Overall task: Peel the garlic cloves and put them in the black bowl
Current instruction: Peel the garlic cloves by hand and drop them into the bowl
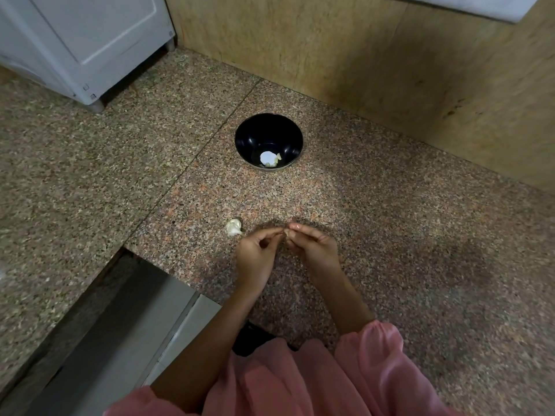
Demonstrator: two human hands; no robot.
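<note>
- Garlic clove point(285, 233), lower centre of the frame: pinched between the fingertips of both hands just above the speckled granite surface point(405, 235). Mostly hidden by the fingers, so skin on or off not to be told.
- Left hand point(255, 256): curled, thumb and forefinger clamped on the clove's left end.
- Right hand point(312, 247): curled likewise, gripping the clove's right end, its fingertips meeting those of the left hand.
- Just left of the left hand, lying on the surface and not touching it: a white garlic piece point(233, 227), papery skin on.
- Further up, near the frame's centre and well apart from the hands: black bowl point(240, 136), upright, with a few pale peeled cloves point(275, 161) low against its near inner wall, beside a round white patch point(266, 157).
- Left of the bowl: a seam point(192, 163) in the granite, slanting down toward the lower left.
- Upper left corner: white cabinet point(75, 40) on short feet.
- Upper right, behind the bowl: tan wall panel point(330, 40).
- Lower left: grey metal strip point(120, 325) set below the surface's edge.
- Bottom edge: pink sleeves point(369, 349), forearms bare above them.
</note>
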